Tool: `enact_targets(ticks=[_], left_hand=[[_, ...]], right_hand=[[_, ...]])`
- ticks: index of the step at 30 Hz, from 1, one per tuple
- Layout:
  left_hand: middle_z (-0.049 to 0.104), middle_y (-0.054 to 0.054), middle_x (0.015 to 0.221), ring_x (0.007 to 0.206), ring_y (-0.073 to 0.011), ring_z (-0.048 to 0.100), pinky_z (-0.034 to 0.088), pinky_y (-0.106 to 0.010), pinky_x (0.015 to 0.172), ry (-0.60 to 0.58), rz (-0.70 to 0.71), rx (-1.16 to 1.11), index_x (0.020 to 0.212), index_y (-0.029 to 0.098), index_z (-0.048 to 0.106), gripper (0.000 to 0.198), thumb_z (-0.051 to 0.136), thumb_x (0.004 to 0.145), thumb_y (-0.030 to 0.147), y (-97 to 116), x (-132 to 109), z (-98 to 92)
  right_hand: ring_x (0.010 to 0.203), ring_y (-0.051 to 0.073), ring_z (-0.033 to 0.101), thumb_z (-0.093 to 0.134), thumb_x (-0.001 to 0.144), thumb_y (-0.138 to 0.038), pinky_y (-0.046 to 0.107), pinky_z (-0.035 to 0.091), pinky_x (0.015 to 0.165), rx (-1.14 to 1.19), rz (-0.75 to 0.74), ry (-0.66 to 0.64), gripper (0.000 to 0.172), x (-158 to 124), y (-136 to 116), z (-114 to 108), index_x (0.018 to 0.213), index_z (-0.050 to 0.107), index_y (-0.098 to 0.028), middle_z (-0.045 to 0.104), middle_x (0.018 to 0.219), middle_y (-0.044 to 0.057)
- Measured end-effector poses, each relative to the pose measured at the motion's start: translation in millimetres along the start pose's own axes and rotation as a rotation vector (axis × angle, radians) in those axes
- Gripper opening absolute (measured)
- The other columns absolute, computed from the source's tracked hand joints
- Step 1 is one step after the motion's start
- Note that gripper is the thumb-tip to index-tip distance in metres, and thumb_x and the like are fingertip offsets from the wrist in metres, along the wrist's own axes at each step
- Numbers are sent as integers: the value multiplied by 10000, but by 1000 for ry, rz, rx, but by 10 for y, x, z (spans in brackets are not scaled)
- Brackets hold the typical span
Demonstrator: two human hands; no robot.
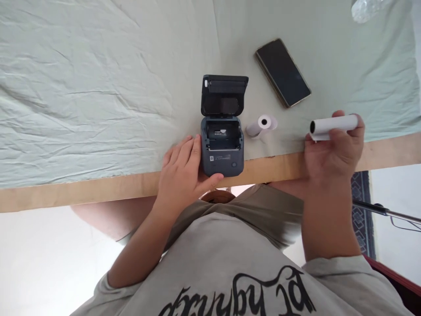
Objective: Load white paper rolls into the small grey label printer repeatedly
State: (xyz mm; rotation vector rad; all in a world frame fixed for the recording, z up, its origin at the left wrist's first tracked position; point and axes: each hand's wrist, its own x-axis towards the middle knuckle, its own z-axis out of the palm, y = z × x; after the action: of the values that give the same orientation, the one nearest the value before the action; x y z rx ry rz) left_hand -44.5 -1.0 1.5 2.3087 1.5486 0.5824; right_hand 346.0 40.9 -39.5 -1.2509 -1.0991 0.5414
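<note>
A small dark grey printer (219,164) stands near the table's front edge with its lid (224,94) raised, and its paper bay shows no roll. My left hand (180,169) lies against the printer's left side, fingers stretched out and the thumb along its front corner. On the right, my right hand (335,151) is wrapped round a white paper roll (330,125), whose dark core faces left. A second, smaller-looking white paper roll (258,126) with a loose end lies just right of the printer.
Behind the second roll lies a dark phone (283,72) in a case. A clear plastic object (366,9) is at the back right. A pale green cloth (98,87) covers the table up to its bare wooden edge (82,188). Below on the right are a metal rod and a patterned mat.
</note>
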Motion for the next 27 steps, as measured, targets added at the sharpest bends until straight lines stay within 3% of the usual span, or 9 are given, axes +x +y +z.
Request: enact_targets(ticks=[3,5,7,9,14,17,20,23,27], left_hand=[[606,-257,1494,1422,-413,555,425,-542,1174,8,5,0,1581,58,453,919,381,1015,779,7,-10,-3],[618,-257,1480,1420,-401,564,431,-530,1175,14,-3,12,1569,50,466,925,366,1017,785,12,-18,-5],[619,-246,1484,1432,-393,558,428,-525,1184,3,-12,17,1578,63,456,929,380,1009,794,17,-24,-7],[610,-240,1499,1442,-391,550,421,-530,1196,-12,-11,9,1594,78,437,934,399,1002,799,20,-27,-6],[589,-253,1513,1451,-399,539,413,-548,1201,4,-12,-24,1595,84,423,934,384,1003,806,-4,-50,16],[573,-230,1519,1446,-389,541,408,-564,1208,154,0,-190,1595,145,397,950,396,966,856,-28,-93,0],[645,-157,1409,1342,-311,627,499,-497,1148,350,-1,-569,1513,211,466,787,544,969,773,19,-115,-79],[737,-106,1247,1148,-234,728,597,-402,1018,198,2,-992,1368,216,588,556,615,1010,642,153,-68,-204],[745,-111,1271,1158,-247,742,656,-396,947,-81,-179,-1319,1294,209,656,631,503,1010,751,311,43,-355]], right_hand=[[957,201,720,536,934,-311,335,531,687,286,170,-136,317,5,-283,38,1186,716,-377,706,1211,2],[984,153,715,498,954,-272,322,553,744,392,227,-195,392,-80,-627,224,1176,761,-460,714,1185,-61],[916,130,712,644,862,-178,308,581,739,326,100,-209,497,-224,-962,503,1194,742,-535,722,1141,-107],[930,171,732,682,905,-186,369,610,786,123,-3,-186,530,-375,-1190,810,1285,673,-557,737,1065,-87],[1035,242,773,593,1000,-267,430,660,828,-150,-399,-563,458,-518,-1306,1352,1444,570,-378,783,1220,34],[1145,229,755,579,1006,-218,414,672,897,-139,-408,-657,507,-521,-1318,1456,1483,512,-375,752,1309,38],[1107,204,747,670,947,-180,357,680,848,-29,-362,-688,576,-599,-1335,1476,1478,517,-345,719,1316,62],[1065,216,735,732,873,-137,384,674,844,-7,-367,-669,549,-707,-1334,1492,1367,583,-327,722,1187,53],[976,218,761,703,860,-113,416,688,816,-65,-460,-611,399,-753,-1362,1526,1181,614,-332,706,1053,20]])
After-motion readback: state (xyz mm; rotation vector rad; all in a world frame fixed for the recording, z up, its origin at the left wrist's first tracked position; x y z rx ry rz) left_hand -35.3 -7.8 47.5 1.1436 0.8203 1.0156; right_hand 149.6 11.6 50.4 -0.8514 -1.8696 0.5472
